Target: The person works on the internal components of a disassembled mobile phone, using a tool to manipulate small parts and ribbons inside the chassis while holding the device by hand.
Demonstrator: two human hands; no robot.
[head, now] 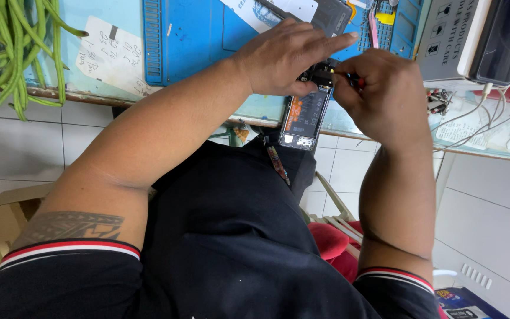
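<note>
1. The opened phone [306, 118] lies in the upper middle of the frame with its back cover off and its battery and boards showing. Its lower end hangs past the edge of the bench [255, 112], toward the person's lap; this probably brings the upper end close under the hands.

2. The left hand [284, 56] rests palm down over the phone's upper end. Its fingers are stretched out and nearly flat, the index finger pointing to the right of the frame, and the thumb is tucked underneath at the phone's top edge. It seems to press the phone down to steady it more than to grasp it; how firmly the thumb grips is hidden.

3. The right hand [379, 91], just to the right, is curled into a tight pinch around a thin tool [349, 78] with a red and black handle. The tip points left into the dark parts at the phone's top, right beside the left thumb. The close pinch suits fine work on a small part.

4. A blue work mat [208, 35] covers the bench behind the hands, with paper sheets lying on it.

5. A bunch of green beans [7, 53] hangs at the upper left of the frame, well apart from the work.

6. A grey and white box-like device [450, 41] with cables stands at the upper right.
</note>
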